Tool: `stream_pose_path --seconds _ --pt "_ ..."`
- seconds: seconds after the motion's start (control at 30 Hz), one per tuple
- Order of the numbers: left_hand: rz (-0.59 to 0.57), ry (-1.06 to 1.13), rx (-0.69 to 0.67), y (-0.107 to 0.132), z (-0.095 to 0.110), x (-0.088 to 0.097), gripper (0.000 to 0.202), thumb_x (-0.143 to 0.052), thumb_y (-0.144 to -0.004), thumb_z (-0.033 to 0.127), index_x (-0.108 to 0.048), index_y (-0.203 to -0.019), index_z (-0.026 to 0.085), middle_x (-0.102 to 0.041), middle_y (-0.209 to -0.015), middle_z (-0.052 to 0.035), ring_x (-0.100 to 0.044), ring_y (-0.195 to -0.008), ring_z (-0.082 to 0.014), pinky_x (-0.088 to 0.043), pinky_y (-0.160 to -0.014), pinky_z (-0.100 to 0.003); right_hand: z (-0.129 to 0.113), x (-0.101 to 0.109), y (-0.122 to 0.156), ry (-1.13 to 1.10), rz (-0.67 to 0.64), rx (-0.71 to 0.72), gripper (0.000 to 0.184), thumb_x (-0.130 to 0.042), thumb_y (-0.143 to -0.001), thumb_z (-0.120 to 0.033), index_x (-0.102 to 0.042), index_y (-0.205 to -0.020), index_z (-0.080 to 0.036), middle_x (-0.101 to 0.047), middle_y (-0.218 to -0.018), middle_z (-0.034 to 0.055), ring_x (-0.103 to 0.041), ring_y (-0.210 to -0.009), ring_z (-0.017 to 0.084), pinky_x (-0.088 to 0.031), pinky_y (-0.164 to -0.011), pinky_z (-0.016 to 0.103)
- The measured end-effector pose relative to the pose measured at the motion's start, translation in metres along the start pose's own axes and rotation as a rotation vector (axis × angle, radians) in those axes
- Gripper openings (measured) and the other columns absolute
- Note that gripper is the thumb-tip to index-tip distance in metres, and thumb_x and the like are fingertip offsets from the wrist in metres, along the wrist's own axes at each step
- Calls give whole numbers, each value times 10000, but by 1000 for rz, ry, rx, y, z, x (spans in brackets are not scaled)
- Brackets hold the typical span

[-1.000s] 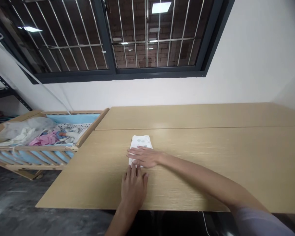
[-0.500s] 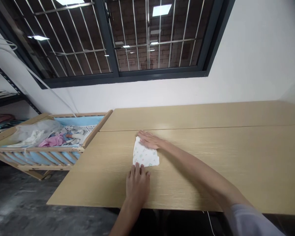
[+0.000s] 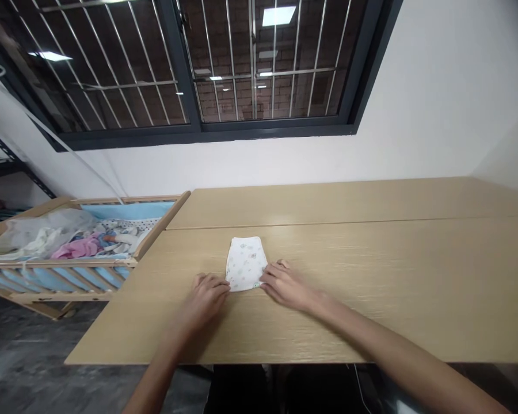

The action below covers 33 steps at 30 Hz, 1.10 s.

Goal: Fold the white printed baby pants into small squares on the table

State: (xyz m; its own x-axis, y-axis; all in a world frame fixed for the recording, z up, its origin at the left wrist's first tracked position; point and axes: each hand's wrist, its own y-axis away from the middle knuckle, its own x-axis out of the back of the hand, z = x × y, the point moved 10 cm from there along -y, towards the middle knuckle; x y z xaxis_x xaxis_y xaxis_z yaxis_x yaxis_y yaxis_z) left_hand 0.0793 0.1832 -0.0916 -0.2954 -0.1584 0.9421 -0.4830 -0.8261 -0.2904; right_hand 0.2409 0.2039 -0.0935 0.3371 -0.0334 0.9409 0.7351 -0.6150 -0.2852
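A small folded white cloth with a faint printed pattern lies flat on the wooden tabletop. Its near edge is wider than its far edge. My left hand is at the near left corner, fingers closed together on the cloth's edge. At the near right corner, my right hand has its thumb and fingers pinched on the opposite edge. The fingertips cover both corners.
Left of the table stands a wooden crib with blue lining, holding a pink cloth, other fabrics and a whitish translucent bag. A barred window is in the wall behind the table. A white cable hangs at left.
My right hand has come down from the cloth's far edge to its near right corner. My left hand has shifted to the near left corner. The cloth now lies straighter.
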Motion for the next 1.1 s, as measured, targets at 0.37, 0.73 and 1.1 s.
stream_pose_path --seconds 0.37,0.73,1.1 --pt "72 171 305 -67 -24 23 193 -374 -980 245 -550 -904 223 -680 -941 -45 -629 -908 -231 -429 -840 -372 68 22 -47 -286 19 -374 290 -408 -957 -223 -645 -793 -184 -700 -917 91 -607 -892 235 -367 -824 345" --pt "221 103 528 -121 -92 -37 263 -361 -1006 223 -617 -995 168 -680 -1087 -154 -617 -1077 -293 -453 -919 -425 146 -20 -75 -363 244 -647 142 -465 -982 -272 -570 -1040 -195 -705 -1094 93 -622 -1022 223 -386 -891 328" --pt "318 189 222 -108 -33 -29 571 -283 -1046 452 -334 -1500 110 -433 -1542 -179 -384 -1449 -249 -326 -1203 -429 68 10 -62 -75 337 -290 460 -365 -1012 -313 -479 -1426 -147 -479 -1501 178 -382 -1422 273 -263 -1167 470"
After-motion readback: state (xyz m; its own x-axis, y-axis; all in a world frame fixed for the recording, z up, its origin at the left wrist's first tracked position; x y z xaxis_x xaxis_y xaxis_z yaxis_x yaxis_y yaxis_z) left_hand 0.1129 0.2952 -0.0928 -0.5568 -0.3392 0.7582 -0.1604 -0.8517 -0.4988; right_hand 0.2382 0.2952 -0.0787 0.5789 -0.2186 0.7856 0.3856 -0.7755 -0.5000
